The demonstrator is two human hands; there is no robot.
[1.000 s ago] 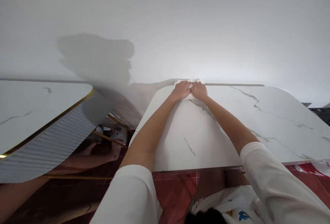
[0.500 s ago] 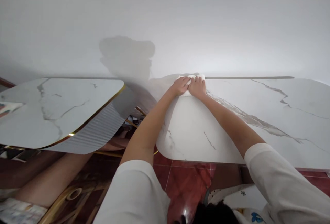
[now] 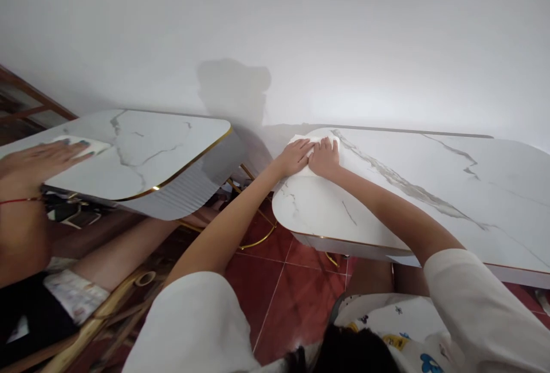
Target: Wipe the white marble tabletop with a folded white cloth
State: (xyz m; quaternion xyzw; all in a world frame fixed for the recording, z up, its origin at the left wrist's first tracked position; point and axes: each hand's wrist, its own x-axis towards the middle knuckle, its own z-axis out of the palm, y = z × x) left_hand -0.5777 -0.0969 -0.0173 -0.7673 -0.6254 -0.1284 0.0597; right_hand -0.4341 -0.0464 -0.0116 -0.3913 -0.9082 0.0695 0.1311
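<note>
Both of my hands press a folded white cloth (image 3: 308, 171) down onto the left end of a white marble-patterned table (image 3: 378, 207), near its back edge. My left hand (image 3: 295, 155) lies over the cloth's left part with its fingers pointing right. Beside it, touching at the fingers, my right hand (image 3: 325, 157) bears on the cloth's right part, fingers bent over it. Cloth edges show above and below the hands; what is under the palms is hidden.
A second marble-patterned table (image 3: 167, 149) with gold trim and a ribbed side stands to the left. There a co-worker's hand (image 3: 43, 161) rests on a white cloth (image 3: 92, 146). A wooden chair (image 3: 103, 321) is at lower left; a white wall (image 3: 275, 29) rises behind.
My hands and the cloth have slid from the table's back edge slightly toward me. My view has shifted, so the left table sits higher and the co-worker's hand and arm now show.
</note>
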